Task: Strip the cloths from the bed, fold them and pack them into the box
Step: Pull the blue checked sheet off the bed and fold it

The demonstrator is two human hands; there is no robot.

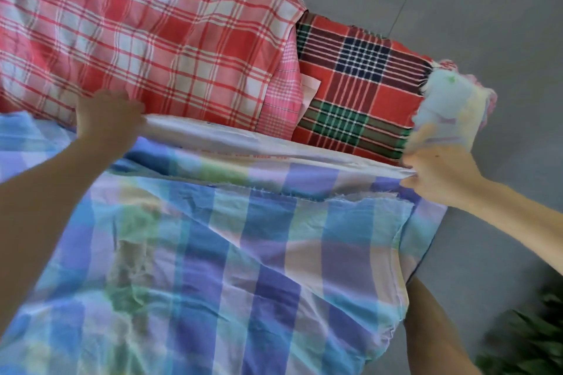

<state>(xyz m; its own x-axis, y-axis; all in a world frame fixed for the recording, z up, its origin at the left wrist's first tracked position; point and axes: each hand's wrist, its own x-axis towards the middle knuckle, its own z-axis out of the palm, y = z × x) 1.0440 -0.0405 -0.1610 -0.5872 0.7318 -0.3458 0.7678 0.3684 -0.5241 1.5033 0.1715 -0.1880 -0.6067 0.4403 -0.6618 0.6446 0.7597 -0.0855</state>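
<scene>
Crosswise, cloth (243, 253), left hand (107, 119) to right hand (438, 175)

Smooth grey tiled floor (457, 9) with thin dark grout lines, evenly lit; green leafy plant (530, 341) stood bottom right.

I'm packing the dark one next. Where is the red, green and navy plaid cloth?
The plaid cloth lies right of centre in the head view, beside the red-and-white cloth, just beyond the right hand.

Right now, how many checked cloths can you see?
4: red-white cloth top left, pink cloth beside it, dark red cloth right, blue cloth nearest. Others may hide underneath.
</scene>
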